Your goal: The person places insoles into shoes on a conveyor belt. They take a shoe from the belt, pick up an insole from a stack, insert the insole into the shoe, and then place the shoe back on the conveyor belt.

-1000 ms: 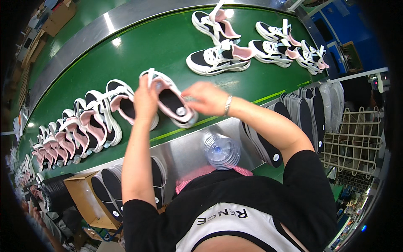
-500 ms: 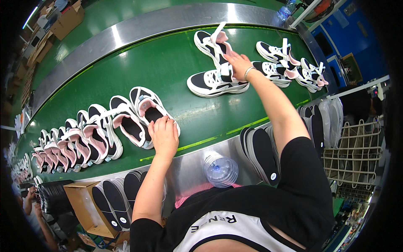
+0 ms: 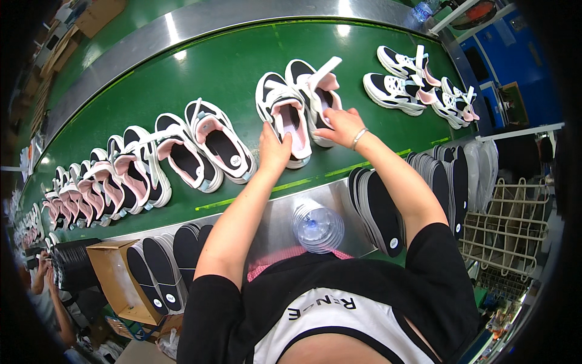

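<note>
Two white and black sneakers with pink linings stand side by side in front of me, toes pointing away. My left hand (image 3: pixel 276 147) grips the left sneaker (image 3: pixel 271 91) at its heel end, thumb at the collar and fingers along the outer side. At the heel of the right sneaker (image 3: pixel 299 71), whose white tongue sticks up, my right hand (image 3: pixel 345 126) holds the collar; some of its fingertips are hidden. To the left sits another pair: the nearer-to-hand sneaker (image 3: pixel 203 115) shows a black insole (image 3: pixel 223 150) with a round white label.
More sneakers (image 3: pixel 130 173) line the green table (image 3: pixel 182 91) to the left, and two pairs (image 3: pixel 394 91) stand at right. Along the near metal ledge are stacked black insoles (image 3: pixel 376 209), clear plastic cups (image 3: pixel 318 227) and a cardboard box (image 3: pixel 121 282). A wire rack (image 3: pixel 506 227) stands right.
My left hand has left the sneaker at left and taken hold of one in the middle pair. That pair has come nearer and turned toes away, with my right hand still at it.
</note>
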Motion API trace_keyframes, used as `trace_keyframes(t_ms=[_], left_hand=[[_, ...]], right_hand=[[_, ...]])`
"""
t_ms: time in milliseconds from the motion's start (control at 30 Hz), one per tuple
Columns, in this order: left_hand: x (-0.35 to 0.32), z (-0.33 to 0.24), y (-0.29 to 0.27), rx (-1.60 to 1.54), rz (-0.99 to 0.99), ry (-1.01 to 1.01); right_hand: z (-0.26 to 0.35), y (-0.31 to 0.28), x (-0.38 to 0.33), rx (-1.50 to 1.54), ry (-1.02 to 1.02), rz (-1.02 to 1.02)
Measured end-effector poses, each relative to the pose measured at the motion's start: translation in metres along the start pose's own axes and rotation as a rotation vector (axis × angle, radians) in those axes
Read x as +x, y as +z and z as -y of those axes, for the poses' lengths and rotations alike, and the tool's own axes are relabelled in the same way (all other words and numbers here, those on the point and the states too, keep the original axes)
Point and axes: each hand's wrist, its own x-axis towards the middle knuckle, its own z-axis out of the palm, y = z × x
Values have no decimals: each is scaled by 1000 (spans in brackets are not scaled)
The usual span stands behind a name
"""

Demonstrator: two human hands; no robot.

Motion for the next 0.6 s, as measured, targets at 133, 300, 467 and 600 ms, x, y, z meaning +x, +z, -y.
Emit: trace_keyframes(t_ms=[133,300,467,600], left_hand=[[-3,-15,7,21,66,-31],[-6,-37,-2,202,-167,192],[29,-53,-14,180,-67,481],[37,-61,-21,154,-51,212]], right_hand=[[-21,-2,-64,-10,-145,-339],[-26,3,-167,127,159,-382],[-6,34,-234,121,569,-123],[-5,46,-242,-44,477,-268]])
